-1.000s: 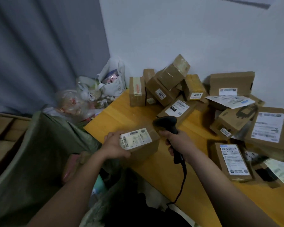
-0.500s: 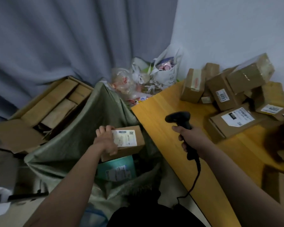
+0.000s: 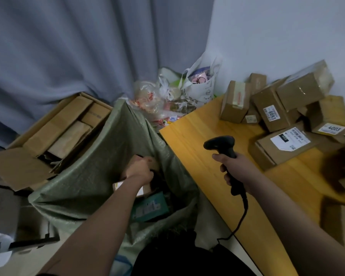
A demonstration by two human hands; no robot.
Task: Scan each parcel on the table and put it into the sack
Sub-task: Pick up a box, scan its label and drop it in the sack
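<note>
My left hand (image 3: 139, 172) reaches down into the open green woven sack (image 3: 96, 156). Its fingers curl over a small brown parcel (image 3: 153, 166), whose white label shows below the wrist. A teal parcel (image 3: 149, 209) lies deeper in the sack. My right hand (image 3: 235, 172) grips the handle of a black barcode scanner (image 3: 220, 143) above the wooden table (image 3: 195, 140), its cable hanging over the table's edge. Several labelled cardboard parcels (image 3: 287, 144) are piled at the table's far right.
A big open carton (image 3: 58, 132) holding flattened cardboard stands left of the sack. Plastic bags (image 3: 163, 98) and a white tote (image 3: 202, 90) fill the corner behind the table. A grey curtain hangs behind. Another parcel (image 3: 341, 222) lies at the table's near right.
My left hand carried the small parcel off the table, over the sack's mouth and down inside it. The view swung left. My right hand kept the scanner over the table.
</note>
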